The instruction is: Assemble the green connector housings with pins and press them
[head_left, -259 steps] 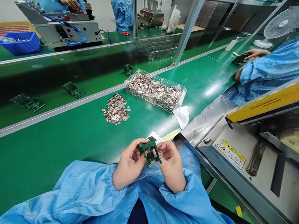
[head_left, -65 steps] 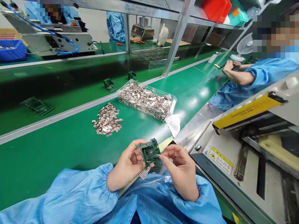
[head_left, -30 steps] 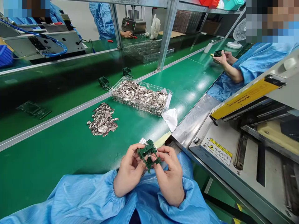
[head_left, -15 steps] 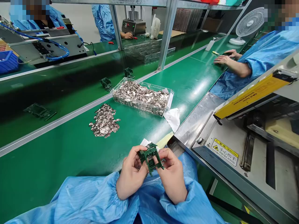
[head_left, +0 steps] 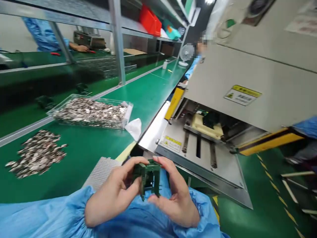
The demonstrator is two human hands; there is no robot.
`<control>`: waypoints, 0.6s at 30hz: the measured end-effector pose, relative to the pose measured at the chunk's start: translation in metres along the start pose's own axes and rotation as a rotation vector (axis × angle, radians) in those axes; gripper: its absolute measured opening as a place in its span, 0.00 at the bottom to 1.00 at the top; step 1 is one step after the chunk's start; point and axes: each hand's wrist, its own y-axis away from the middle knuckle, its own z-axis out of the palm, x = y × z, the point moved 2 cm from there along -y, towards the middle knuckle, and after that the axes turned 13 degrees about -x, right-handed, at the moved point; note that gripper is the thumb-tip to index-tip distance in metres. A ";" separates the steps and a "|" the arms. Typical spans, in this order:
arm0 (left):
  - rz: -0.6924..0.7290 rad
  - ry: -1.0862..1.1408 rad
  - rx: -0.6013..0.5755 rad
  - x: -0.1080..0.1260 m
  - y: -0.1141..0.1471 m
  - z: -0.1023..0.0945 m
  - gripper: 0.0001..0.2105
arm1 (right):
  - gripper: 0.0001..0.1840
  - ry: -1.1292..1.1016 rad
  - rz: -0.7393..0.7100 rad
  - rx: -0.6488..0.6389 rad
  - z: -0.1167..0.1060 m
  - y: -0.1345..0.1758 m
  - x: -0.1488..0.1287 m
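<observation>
A dark green plastic frame (head_left: 150, 178) with an opening in its middle is held up in front of my body. My left hand (head_left: 116, 188) grips its left side, thumb in front and fingers behind. My right hand (head_left: 174, 195) has its fingertips on the top right edge, with the thumb near the lower right corner. Motion blur hides the finer details of the part. Left of my hands lies a light grey ribbed sheet (head_left: 101, 170). A loose pile of small metal pieces (head_left: 41, 153) is spread on the green bench (head_left: 79, 145).
Behind the pile stands a clear tray (head_left: 127, 115) full of metal pieces, beside a white cloth (head_left: 134, 129). On my right, a press machine (head_left: 247, 79) has a cream fixture (head_left: 198, 124) with a dark green part on it. Co-workers sit beyond the bench and machine.
My view has swung to the right, bringing more of the machine and its fixture into sight. Both hands still hold the green frame, which is now turned to a different angle.
</observation>
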 end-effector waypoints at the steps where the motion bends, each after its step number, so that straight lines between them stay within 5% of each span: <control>1: 0.003 0.002 -0.142 0.008 -0.014 0.010 0.19 | 0.37 0.017 0.025 0.054 -0.015 0.014 -0.001; 4: 0.098 -0.041 -0.490 0.035 -0.066 0.034 0.27 | 0.33 0.032 0.143 0.281 -0.058 0.063 0.004; 8: 0.276 -0.112 -0.423 0.057 -0.135 0.046 0.26 | 0.32 0.112 0.287 0.703 -0.104 0.125 0.015; 10: 0.259 -0.058 -0.430 0.055 -0.150 0.053 0.28 | 0.32 0.132 0.325 0.798 -0.114 0.141 0.017; 15: 0.047 0.228 -0.614 0.030 -0.115 0.069 0.35 | 0.31 0.041 0.299 0.601 -0.092 0.108 0.017; 18: -0.070 0.329 -0.476 0.018 -0.076 0.047 0.27 | 0.32 -0.034 0.221 0.398 -0.059 0.056 0.020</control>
